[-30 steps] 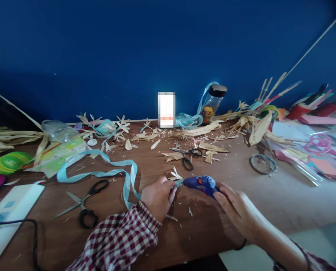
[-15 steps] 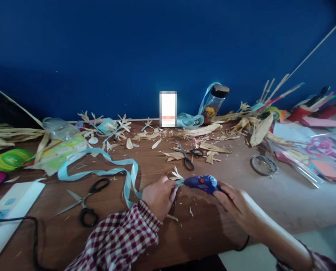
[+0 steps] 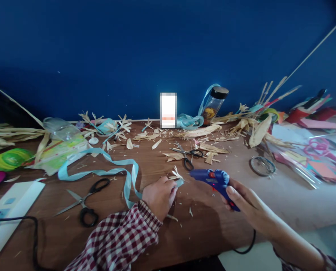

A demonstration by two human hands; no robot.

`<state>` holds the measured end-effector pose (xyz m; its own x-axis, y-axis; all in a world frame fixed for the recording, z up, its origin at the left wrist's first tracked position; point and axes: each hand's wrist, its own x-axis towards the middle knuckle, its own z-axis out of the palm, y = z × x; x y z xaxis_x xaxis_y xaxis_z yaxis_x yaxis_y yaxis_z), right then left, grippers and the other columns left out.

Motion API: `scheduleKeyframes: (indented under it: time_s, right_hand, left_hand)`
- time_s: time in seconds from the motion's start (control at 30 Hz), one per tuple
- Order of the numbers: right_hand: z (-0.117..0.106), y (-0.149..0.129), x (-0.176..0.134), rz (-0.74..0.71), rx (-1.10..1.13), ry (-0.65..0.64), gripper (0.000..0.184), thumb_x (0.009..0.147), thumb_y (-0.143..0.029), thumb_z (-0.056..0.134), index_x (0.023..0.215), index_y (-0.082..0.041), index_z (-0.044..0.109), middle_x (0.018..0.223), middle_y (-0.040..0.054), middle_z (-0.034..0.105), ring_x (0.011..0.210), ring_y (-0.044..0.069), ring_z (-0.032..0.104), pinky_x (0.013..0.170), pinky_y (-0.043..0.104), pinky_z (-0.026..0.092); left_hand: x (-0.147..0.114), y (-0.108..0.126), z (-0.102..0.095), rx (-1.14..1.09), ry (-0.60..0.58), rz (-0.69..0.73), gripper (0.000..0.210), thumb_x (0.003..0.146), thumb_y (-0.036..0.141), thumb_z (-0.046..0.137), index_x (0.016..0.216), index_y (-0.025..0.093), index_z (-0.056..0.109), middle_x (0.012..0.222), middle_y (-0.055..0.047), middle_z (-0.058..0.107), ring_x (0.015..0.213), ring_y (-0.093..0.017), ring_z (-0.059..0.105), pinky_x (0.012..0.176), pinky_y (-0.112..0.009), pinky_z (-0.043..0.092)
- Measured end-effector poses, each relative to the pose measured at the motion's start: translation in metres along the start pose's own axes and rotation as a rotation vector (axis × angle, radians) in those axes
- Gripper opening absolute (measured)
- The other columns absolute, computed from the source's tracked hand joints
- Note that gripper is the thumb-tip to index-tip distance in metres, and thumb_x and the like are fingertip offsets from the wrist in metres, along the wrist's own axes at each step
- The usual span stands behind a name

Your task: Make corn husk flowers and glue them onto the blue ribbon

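Glue gun point(image 3: 214, 180), blue, sits in our right hand point(image 3: 243, 199), fingers wrapped tight around its grip, nozzle pointing left, held just above the tabletop point(image 3: 283, 199) and a short gap away from the flower. Husk flower point(image 3: 176, 176), small and pale, is pinched in our left hand point(image 3: 159, 196), fingers closed on its light-blue stem end, hand resting low on the tabletop. Left sleeve is red-white check. Black cord point(image 3: 245, 246) loops under our right wrist; we cannot tell where it ends.

Light-blue ribbon point(image 3: 100, 165) curls across the tabletop to the left of our left hand, running right up beside it. Black-handled scissors point(image 3: 84, 205) lie further left, blades open. Second pair of scissors point(image 3: 188, 155) lies behind the flower among husk scraps point(image 3: 210, 148). Wire ring point(image 3: 263, 166) lies to the right, well apart from the gun. Jar with black lid point(image 3: 214, 101) stands tilted at the blue wall, ribbon bundled next to it. Colored paper pile point(image 3: 317, 158) at far right, white power strip point(image 3: 12, 209) at far left.
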<state>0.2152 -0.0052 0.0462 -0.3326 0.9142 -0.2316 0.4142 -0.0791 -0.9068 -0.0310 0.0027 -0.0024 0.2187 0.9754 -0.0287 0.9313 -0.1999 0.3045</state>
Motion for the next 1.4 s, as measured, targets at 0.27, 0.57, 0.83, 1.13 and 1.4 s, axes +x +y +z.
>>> scheduleKeyframes:
  time_s: [0.27, 0.57, 0.83, 1.13, 1.4]
  right_hand:
    - [0.012, -0.001, 0.004, 0.027, -0.088, -0.067, 0.033, 0.094, -0.045, 0.032, 0.080, -0.018, 0.046, 0.065, -0.0023, 0.046, 0.057, 0.010, 0.043, 0.054, 0.022, 0.036]
    - [0.015, 0.002, 0.010, 0.012, -0.169, -0.047, 0.030, 0.093, -0.043, 0.035, 0.082, -0.018, 0.047, 0.066, -0.0021, 0.048, 0.059, 0.011, 0.046, 0.056, 0.023, 0.039]
    - [0.018, -0.003, 0.009, -0.012, -0.151, -0.031, 0.032, 0.093, -0.044, 0.034, 0.082, -0.017, 0.048, 0.066, -0.0017, 0.047, 0.059, 0.011, 0.046, 0.056, 0.023, 0.039]
    - [0.011, 0.002, 0.008, -0.009, -0.211, -0.050, 0.031, 0.093, -0.042, 0.037, 0.080, -0.017, 0.049, 0.064, -0.0021, 0.048, 0.057, 0.011, 0.045, 0.054, 0.023, 0.036]
    - [0.009, -0.001, 0.003, -0.013, -0.163, -0.020, 0.033, 0.092, -0.044, 0.036, 0.080, -0.017, 0.051, 0.064, -0.0016, 0.048, 0.056, 0.011, 0.045, 0.053, 0.022, 0.037]
  left_hand:
    - [-0.001, -0.001, -0.001, 0.011, -0.006, 0.001, 0.022, 0.088, 0.035, 0.043, 0.092, 0.028, 0.063, 0.085, 0.000, 0.065, 0.069, -0.015, 0.062, 0.056, -0.025, 0.038]
    - [-0.001, -0.001, -0.002, 0.023, -0.017, 0.014, 0.025, 0.089, 0.036, 0.040, 0.091, 0.027, 0.063, 0.087, -0.001, 0.063, 0.070, -0.015, 0.061, 0.056, -0.024, 0.038]
    - [-0.001, 0.001, -0.004, 0.009, -0.003, 0.007, 0.024, 0.089, 0.034, 0.040, 0.092, 0.027, 0.062, 0.086, -0.001, 0.063, 0.071, -0.016, 0.062, 0.056, -0.025, 0.040]
    - [-0.003, 0.001, -0.006, 0.007, -0.020, 0.002, 0.023, 0.089, 0.035, 0.042, 0.091, 0.027, 0.063, 0.085, 0.000, 0.063, 0.070, -0.015, 0.062, 0.056, -0.024, 0.039]
    - [-0.001, 0.002, -0.005, 0.014, -0.020, -0.008, 0.022, 0.088, 0.034, 0.043, 0.090, 0.027, 0.064, 0.085, 0.000, 0.064, 0.070, -0.014, 0.062, 0.056, -0.023, 0.039]
